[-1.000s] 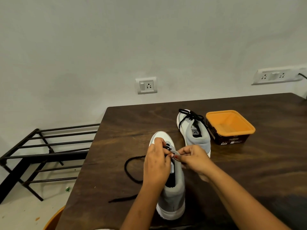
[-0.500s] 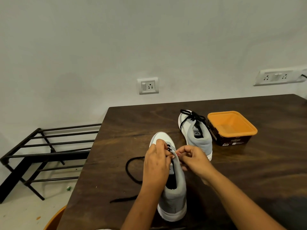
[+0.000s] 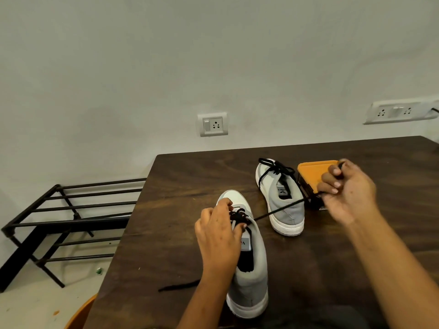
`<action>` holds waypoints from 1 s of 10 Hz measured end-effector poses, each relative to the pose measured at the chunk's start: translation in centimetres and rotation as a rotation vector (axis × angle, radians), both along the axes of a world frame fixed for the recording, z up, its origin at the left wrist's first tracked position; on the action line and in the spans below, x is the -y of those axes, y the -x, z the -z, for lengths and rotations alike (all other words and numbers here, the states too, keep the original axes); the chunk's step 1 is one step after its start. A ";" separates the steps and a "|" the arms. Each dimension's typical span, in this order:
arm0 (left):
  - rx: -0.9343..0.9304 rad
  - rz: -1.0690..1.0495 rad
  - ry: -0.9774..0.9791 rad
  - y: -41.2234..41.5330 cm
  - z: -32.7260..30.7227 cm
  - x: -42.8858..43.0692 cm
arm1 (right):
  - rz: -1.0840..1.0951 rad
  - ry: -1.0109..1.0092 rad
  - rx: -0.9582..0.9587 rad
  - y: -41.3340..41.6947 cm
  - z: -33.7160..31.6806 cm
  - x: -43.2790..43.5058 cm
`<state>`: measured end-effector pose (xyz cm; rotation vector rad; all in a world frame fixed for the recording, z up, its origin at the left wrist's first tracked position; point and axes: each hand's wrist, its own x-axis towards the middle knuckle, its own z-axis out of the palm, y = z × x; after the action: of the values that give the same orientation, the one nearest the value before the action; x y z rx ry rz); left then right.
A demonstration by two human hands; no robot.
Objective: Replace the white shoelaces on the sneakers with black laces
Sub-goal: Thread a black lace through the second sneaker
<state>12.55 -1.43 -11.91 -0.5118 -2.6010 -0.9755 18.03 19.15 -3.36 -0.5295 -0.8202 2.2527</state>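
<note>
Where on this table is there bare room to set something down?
Bare: the far-left table corner beyond the near shoe, and the far strip behind the far shoe and tub. Crowded: between the shoes, where the right hand holds the lace taut.

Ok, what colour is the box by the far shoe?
The box is orange with dark sides, seen in the head view.

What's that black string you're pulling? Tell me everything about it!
The lace is a thin black cord, cloth by the look. It is threaded through the front eyelets of the near shoe and bunched there. One length runs taut to the right hand, which pinches it above the table. The left hand grips the shoe at the lacing. A loose black tail on the table is probably its other end.
</note>
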 end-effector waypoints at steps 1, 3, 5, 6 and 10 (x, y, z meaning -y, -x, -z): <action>0.035 -0.051 -0.026 0.2 0.2 0.0 | -0.031 -0.856 0.391 0.3 0.6 0.3; 0.062 -0.092 -0.040 0.1 0.2 0.0 | -0.736 -1.647 0.754 1.5 6.3 5.1; 0.100 -0.103 -0.051 0.1 0.3 0.1 | -0.481 -1.042 0.461 1.0 4.2 4.1; 0.142 -0.107 -0.044 0.0 0.1 0.2 | -0.188 -0.323 0.086 0.6 1.5 2.3; 0.287 -0.008 -0.088 0.0 0.4 0.3 | -0.062 -0.734 0.513 0.0 0.7 0.6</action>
<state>12.52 -1.77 -12.31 -0.3621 -2.7882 -1.2350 18.06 18.53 -4.08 -0.7223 -1.8297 1.6871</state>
